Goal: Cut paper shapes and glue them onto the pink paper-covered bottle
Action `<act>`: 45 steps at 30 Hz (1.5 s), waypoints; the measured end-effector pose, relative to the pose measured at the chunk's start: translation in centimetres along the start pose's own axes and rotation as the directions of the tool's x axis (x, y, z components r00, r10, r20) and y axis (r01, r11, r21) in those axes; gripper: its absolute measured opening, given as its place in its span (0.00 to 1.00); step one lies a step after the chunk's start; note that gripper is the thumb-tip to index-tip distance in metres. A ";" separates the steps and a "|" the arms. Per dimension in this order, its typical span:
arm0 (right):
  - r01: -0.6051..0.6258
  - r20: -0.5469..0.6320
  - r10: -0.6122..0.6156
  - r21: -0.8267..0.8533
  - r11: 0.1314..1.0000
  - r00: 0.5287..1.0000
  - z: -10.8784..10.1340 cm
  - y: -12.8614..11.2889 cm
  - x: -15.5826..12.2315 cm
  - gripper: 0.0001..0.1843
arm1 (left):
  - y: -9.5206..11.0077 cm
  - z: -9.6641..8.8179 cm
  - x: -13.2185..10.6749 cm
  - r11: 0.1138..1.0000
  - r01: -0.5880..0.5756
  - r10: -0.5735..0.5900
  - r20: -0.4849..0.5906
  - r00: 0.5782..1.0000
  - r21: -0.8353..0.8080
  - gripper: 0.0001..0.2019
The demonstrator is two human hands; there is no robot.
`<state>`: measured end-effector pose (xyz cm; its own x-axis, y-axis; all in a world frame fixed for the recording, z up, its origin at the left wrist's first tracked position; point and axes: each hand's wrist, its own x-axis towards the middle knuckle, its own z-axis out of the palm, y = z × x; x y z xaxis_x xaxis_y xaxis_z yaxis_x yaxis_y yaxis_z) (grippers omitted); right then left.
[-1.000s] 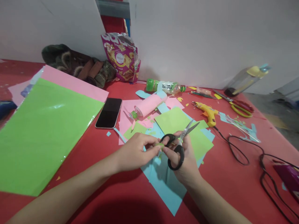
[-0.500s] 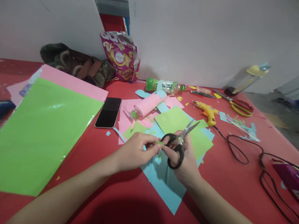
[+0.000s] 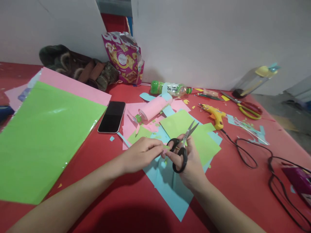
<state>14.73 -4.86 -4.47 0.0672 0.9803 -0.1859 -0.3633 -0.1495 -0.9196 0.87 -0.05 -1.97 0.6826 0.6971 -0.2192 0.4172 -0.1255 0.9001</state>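
My left hand [image 3: 145,152] is closed, pinching a small green paper piece [image 3: 166,147] between thumb and fingers. My right hand [image 3: 190,161] has its thumb and fingers through the black handles of a pair of scissors [image 3: 186,137]. The blades point up and away, slightly apart, and do not touch the paper piece. The right fingertips lie close against the small piece too. Beneath both hands are a light blue paper sheet [image 3: 179,202] and green paper sheets [image 3: 206,145]. Small scraps lie around them. A bottle wrapped in pink paper [image 3: 155,108] rests just beyond.
Left of the hands lie a phone [image 3: 112,117] and a pack of green paper [image 3: 55,129]. To the right are a yellow glue gun [image 3: 215,115] with a looping black cord, and large scissors [image 3: 250,110]. A green-capped bottle [image 3: 170,88] and snack bag [image 3: 125,60] stand or lie near the wall.
The scissors have tilted and moved slightly left with my right hand, their blades now less spread. My left fingers have curled further over the small green piece. The view has shifted a little.
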 end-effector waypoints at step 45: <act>-0.002 0.040 0.002 -0.005 1.000 0.999 -0.1 0.2 -0.1 0.20 | -0.9 -0.3 0.2 0.976 -0.134 0.159 -0.142 0.977 0.171 0.12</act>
<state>14.73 -5.03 -4.62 0.0289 0.9844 -0.1733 -0.3589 -0.1516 -0.9210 0.48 0.41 -2.74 0.6478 0.7616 -0.0177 0.4186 -0.3365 0.8435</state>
